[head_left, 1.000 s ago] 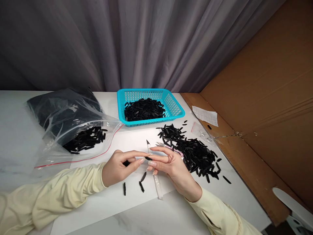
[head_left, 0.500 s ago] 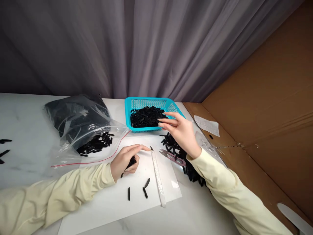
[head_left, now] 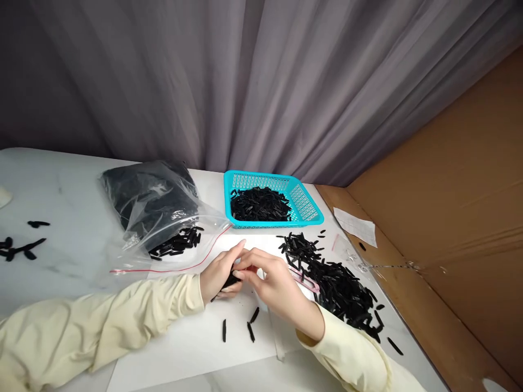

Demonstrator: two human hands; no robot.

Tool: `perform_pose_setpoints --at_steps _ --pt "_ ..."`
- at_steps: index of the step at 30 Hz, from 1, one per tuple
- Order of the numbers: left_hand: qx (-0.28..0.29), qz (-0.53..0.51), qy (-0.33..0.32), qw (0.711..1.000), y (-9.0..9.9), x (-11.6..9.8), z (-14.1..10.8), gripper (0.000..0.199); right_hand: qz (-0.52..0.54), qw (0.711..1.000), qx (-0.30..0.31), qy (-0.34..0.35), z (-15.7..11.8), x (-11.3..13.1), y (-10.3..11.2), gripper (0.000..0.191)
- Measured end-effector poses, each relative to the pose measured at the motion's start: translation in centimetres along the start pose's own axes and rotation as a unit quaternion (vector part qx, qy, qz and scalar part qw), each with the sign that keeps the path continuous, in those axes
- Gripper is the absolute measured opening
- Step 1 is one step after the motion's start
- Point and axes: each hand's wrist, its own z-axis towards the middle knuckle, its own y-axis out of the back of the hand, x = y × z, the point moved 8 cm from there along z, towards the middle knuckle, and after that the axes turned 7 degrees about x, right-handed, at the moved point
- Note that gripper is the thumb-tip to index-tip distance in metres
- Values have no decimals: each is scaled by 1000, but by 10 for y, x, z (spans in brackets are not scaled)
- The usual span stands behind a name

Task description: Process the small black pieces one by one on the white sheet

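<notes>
My left hand [head_left: 220,275] is closed around a bunch of small black pieces [head_left: 231,280] above the white sheet [head_left: 183,348]. Fingers of my right hand [head_left: 272,280] pinch at this bunch, touching the left hand. Three loose black pieces [head_left: 224,330] lie on the sheet below. Under the right hand, a white pen-like tool [head_left: 279,348] is mostly hidden. Pink snips [head_left: 304,280] rest beside a large heap of black pieces [head_left: 343,291] on the right. Behind the hands stands a turquoise basket [head_left: 273,224] holding many black pieces.
A clear zip bag [head_left: 151,190] full of black material lies at the left, with black pieces at its mouth. More black pieces [head_left: 24,249] are at the far left. A paper slip [head_left: 356,226] lies near the cardboard wall [head_left: 457,179] on the right.
My right hand has moved from over the basket down to the bunch in my left hand. The view has shifted, showing more of the right heap.
</notes>
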Motion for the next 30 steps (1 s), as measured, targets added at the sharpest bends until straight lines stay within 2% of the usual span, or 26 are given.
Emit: perform_pose_setpoints --at_steps 6,10,13,17,21,24,30 --pt "27 48 -16 998 -4 -4 0 56 129 985 -53 -97 -11 -22 10 15" --pt "24 90 -54 994 -5 -11 -1 54 248 943 -95 -199 -39 -42 15 25" --pt "33 145 -91 985 -9 -15 -5 53 323 909 -119 -237 -60 -56 11 29" --pt "33 246 -140 959 -12 -15 -12 46 379 884 -133 -239 -71 -63 5 28" --pt "35 373 -206 904 -17 -20 -19 39 427 868 -124 -222 -68 -60 1 25" --pt "57 414 -248 874 -23 -23 -22 37 443 858 -126 -227 -69 -58 -2 26" --pt "43 430 -275 859 -22 -25 -24 35 435 863 -134 -218 -70 -56 -5 29"
